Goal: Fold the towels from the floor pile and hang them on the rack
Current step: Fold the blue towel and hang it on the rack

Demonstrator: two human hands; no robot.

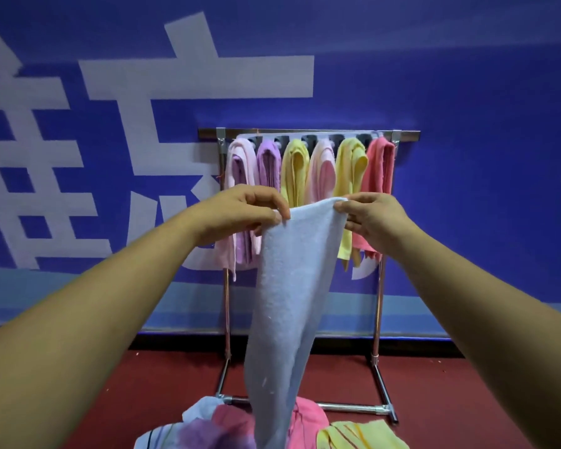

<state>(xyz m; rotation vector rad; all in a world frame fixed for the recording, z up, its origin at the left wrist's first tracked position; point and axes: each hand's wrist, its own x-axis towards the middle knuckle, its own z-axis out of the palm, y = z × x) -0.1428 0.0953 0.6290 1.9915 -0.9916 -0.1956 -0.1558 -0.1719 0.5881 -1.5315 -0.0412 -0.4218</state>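
Observation:
A light blue towel [289, 303] hangs lengthwise in front of me, its lower end reaching the floor pile [227, 426]. My left hand [240, 212] pinches its top left corner and my right hand [373, 218] pinches its top right corner, both held up at the height of the hung towels. Behind it stands the metal rack [308, 133] with several folded towels on hooks: pale pink [240, 170], purple [268, 163], yellow [293, 170], pink [321, 170], yellow [350, 166] and coral [379, 163].
The pile on the red floor [467, 400] holds pink, purple, light blue and yellow [360, 435] towels near the rack's base bar [353, 408]. A blue wall banner [467, 157] with large white characters rises right behind the rack.

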